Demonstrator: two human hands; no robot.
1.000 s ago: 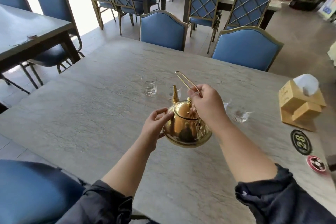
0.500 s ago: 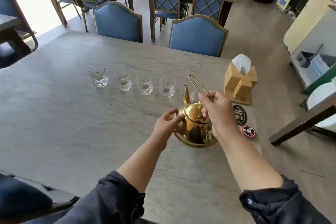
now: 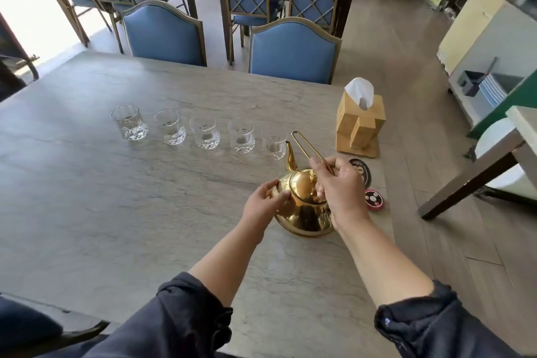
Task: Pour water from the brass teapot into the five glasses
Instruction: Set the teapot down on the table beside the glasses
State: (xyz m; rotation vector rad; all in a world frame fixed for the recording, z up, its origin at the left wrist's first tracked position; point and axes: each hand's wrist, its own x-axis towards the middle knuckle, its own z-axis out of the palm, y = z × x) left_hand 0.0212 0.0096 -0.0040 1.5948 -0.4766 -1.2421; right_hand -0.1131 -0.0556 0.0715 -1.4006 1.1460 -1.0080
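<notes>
The brass teapot [image 3: 305, 212] sits on the grey stone table [image 3: 116, 197], its spout pointing away toward the rightmost glass [image 3: 273, 147]. My right hand [image 3: 340, 189] grips the thin wire handle, which is raised above the lid. My left hand [image 3: 264, 203] rests its fingers against the pot's left side. Several clear glasses stand in a row across the table, from the leftmost glass [image 3: 129, 122] to the one by the spout; each holds a little water at the bottom.
A wooden tissue box [image 3: 360, 122] stands right of the glasses. A round black table-number disc [image 3: 363, 171] and a small red disc [image 3: 374, 198] lie beside the teapot near the table's right edge. Blue chairs [image 3: 293, 49] line the far side.
The view has swung left and back, bringing the whole row of glasses into sight. The teapot has come down to the table, with both hands still on it.
</notes>
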